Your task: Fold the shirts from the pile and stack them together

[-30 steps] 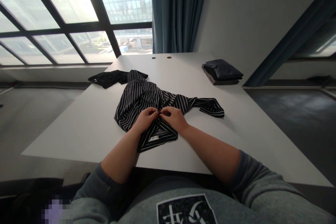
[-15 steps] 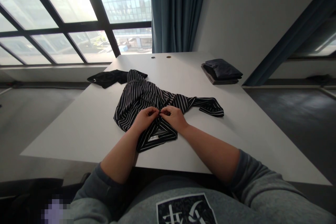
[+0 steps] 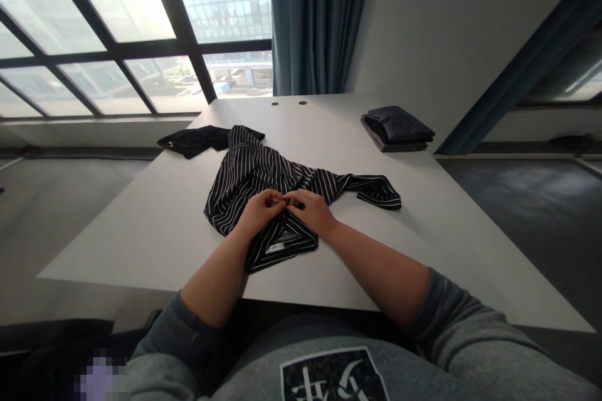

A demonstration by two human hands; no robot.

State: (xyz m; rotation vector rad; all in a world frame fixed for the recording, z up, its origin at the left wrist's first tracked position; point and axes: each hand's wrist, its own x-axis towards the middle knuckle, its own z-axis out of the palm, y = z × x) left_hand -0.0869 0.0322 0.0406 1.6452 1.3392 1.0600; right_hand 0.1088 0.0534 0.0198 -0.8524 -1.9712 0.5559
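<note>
A black shirt with white stripes (image 3: 239, 178) lies spread and rumpled on the white table, its collar towards me and one sleeve stretched out to the right. My left hand (image 3: 259, 212) pinches the front of the shirt just beyond the collar. Fingertip to fingertip with it, my right hand (image 3: 311, 210) pinches the same spot from the right side. The small bit of cloth, or a button, between the fingers is too hidden to make out. A pale label shows inside the collar.
The white table (image 3: 451, 244) reaches towards the window. At its far left lies a crumpled black garment (image 3: 192, 140), partly behind the shirt. A stack of folded dark clothes (image 3: 397, 128) sits at the far right. A blue curtain (image 3: 320, 25) hangs beyond the table.
My fingertips have shifted slightly at the shirt front, the left ones closing nearer to the right. The shirt and the other clothes stay where they were.
</note>
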